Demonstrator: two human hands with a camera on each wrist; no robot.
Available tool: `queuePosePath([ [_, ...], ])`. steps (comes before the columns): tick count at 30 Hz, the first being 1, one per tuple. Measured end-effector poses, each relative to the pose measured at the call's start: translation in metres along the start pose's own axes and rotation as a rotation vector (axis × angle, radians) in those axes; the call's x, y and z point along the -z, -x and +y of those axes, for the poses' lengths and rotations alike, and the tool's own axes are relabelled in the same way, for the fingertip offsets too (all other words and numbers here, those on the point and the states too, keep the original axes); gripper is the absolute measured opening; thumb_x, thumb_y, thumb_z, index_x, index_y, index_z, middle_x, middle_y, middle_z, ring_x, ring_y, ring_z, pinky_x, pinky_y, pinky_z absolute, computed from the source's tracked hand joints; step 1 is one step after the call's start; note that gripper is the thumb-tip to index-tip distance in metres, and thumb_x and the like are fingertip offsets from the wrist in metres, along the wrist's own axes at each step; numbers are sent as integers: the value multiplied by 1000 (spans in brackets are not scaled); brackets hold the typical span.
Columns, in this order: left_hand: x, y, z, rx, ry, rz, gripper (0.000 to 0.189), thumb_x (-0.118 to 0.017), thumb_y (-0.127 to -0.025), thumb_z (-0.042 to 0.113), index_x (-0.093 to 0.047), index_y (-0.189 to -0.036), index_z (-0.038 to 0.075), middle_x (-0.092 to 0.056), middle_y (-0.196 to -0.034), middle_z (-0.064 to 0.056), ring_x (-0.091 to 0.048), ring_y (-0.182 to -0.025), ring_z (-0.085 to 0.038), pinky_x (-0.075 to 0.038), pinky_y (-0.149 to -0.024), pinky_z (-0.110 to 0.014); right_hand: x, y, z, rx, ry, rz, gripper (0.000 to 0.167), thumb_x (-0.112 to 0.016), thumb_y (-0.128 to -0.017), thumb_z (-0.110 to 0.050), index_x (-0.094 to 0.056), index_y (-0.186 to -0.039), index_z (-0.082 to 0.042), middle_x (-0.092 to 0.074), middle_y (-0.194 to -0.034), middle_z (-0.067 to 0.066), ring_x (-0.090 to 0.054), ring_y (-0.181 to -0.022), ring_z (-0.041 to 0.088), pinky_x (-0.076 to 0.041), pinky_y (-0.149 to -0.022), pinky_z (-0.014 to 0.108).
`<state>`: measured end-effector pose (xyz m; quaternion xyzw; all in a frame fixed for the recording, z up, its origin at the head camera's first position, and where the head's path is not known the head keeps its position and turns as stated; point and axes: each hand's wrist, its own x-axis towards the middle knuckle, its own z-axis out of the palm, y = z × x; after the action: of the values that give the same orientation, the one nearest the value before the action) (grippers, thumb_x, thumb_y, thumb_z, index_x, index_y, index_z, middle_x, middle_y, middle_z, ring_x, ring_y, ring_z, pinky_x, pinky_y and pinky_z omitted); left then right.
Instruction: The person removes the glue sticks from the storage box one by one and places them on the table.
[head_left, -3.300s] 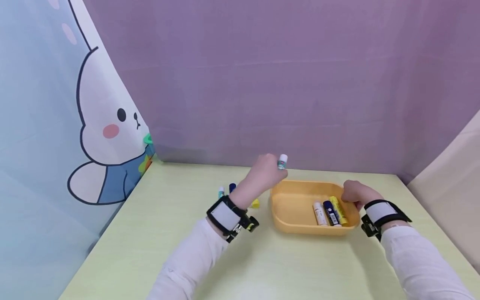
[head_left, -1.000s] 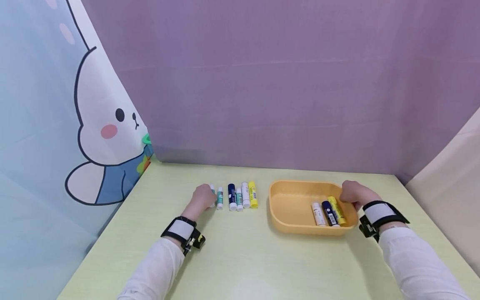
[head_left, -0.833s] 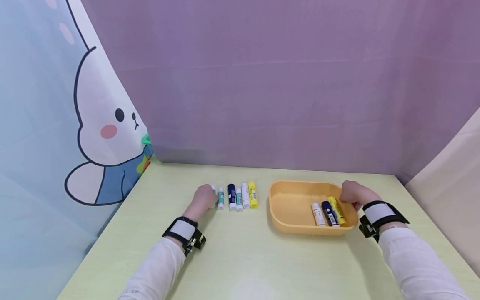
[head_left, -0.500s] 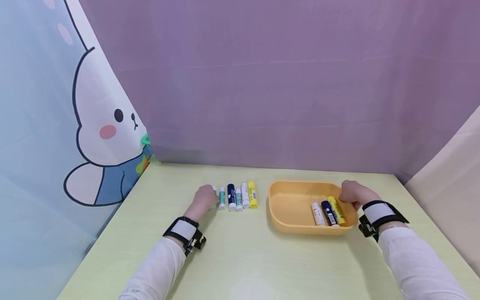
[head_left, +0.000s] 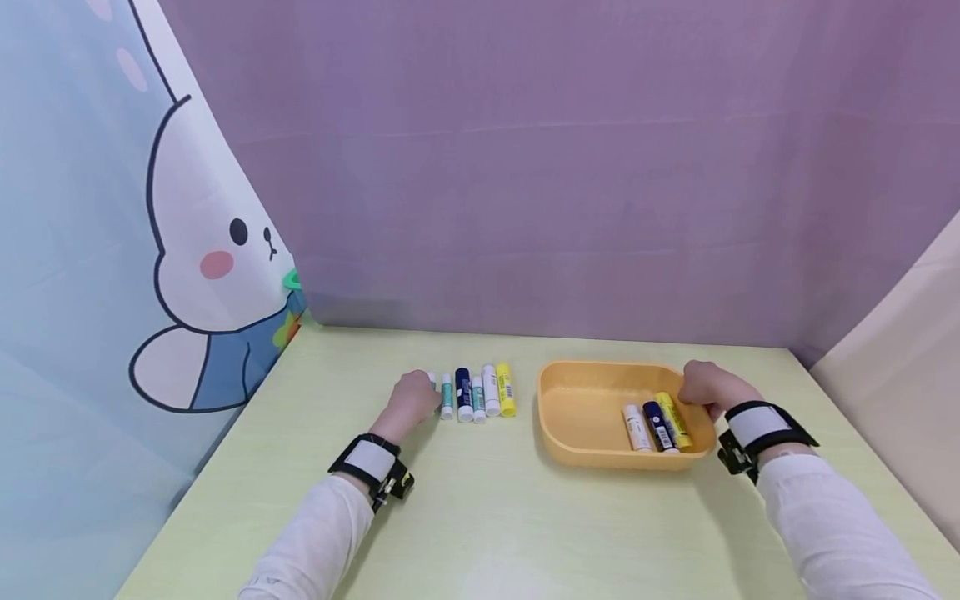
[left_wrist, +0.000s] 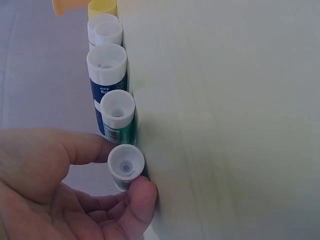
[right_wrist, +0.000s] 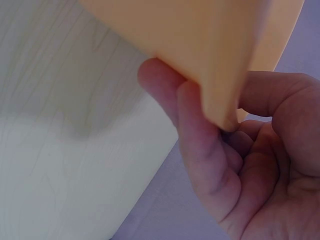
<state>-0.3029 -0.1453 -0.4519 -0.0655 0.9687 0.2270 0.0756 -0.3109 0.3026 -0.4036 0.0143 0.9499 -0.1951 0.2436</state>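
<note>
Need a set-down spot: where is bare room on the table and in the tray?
Bare: the tabletop between the white sleeves, in front of the orange tray; the tray's left half, up to its white glue stick. Crowded: the glue stick row, left hand pinching its end stick, and the tray's right end: three sticks, right hand.

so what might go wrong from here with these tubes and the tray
The left hand pinches the end tube and might knock the teal-banded tube close beside it, making it roll. The right hand grips one end of the tray; a tug could shift the three tubes inside.
</note>
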Motion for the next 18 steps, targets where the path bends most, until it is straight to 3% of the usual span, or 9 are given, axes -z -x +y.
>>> queuePosePath([
  [18,4,2,-1,-8,32,-1,18,-58,-87,12,-56,-72,2,-56,-68,-9,-54,-52,-18,-45,-45,-26,0,-5,0,-3,21,3,18,-46,-82,2,-48,-95,13,-57,-77,19,-64,-57,22,-56,-52,32],
])
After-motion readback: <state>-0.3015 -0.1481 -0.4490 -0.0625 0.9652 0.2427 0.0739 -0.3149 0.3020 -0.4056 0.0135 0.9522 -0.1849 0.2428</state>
